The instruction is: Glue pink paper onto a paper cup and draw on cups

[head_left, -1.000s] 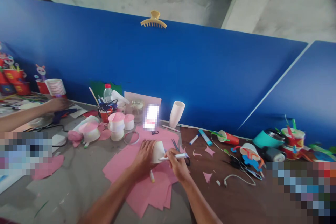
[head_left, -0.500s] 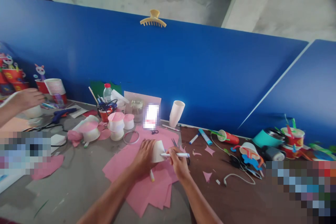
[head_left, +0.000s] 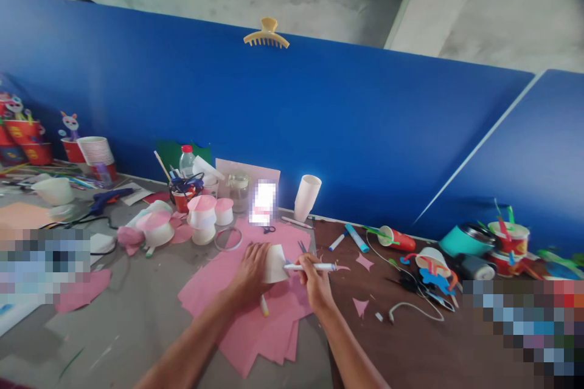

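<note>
A white paper cup (head_left: 275, 264) lies on its side over the pink paper sheets (head_left: 255, 322), with my left hand (head_left: 252, 267) wrapped around its left end. Between the fingers of my right hand (head_left: 314, 279) is a white marker (head_left: 319, 267), its tip pointing left at the cup's right edge. I cannot tell whether the tip touches the cup. A small pen-like piece with a yellow end (head_left: 264, 305) rests on the sheets below the cup. Scissors (head_left: 303, 247) show partly behind my right hand.
Pink-topped paper cups (head_left: 201, 219) and a ring of tape (head_left: 228, 239) stand to the left. A bright phone screen (head_left: 263, 202) and a white paper roll (head_left: 307, 197) are behind. Markers (head_left: 356, 237), paper scraps (head_left: 364, 262) and a cable (head_left: 417, 306) lie right. A blue partition (head_left: 319, 115) rises behind.
My right hand and the marker have shifted slightly right, off the cup's face toward its edge. Another person's hand at the far left has gone out of view.
</note>
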Motion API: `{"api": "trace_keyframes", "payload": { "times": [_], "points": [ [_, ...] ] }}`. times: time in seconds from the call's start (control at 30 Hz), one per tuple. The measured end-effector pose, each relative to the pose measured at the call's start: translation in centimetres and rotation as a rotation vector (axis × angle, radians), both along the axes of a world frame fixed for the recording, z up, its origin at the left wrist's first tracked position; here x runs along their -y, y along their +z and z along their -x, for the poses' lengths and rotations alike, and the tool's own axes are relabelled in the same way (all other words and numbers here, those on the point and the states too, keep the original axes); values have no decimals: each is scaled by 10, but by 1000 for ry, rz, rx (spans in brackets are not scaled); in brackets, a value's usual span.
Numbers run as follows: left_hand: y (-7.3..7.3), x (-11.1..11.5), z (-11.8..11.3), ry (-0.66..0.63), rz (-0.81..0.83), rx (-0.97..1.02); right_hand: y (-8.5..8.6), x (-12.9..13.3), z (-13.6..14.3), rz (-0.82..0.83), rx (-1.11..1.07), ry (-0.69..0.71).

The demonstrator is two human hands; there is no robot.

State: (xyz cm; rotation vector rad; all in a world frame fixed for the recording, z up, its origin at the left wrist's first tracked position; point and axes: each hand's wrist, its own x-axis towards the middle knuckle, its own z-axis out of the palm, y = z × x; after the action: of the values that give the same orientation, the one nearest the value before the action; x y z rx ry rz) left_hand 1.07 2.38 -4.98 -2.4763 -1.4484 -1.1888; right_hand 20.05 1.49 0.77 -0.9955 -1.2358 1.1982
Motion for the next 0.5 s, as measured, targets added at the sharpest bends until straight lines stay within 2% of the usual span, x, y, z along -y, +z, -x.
{"api": "trace_keyframes", "payload": {
  "times": [0.23, 0.4, 0.5],
  "points": [
    [-1, -1, 1, -19, -1, -9, -1, 2, 0, 33, 23, 99],
    [-4, -1, 1, -3, 34, 4, -3, -2, -1, 16, -3, 16],
    [-5, -2, 2, -1, 37, 10, -2, -2, -3, 20, -6, 27]
  ]
}}
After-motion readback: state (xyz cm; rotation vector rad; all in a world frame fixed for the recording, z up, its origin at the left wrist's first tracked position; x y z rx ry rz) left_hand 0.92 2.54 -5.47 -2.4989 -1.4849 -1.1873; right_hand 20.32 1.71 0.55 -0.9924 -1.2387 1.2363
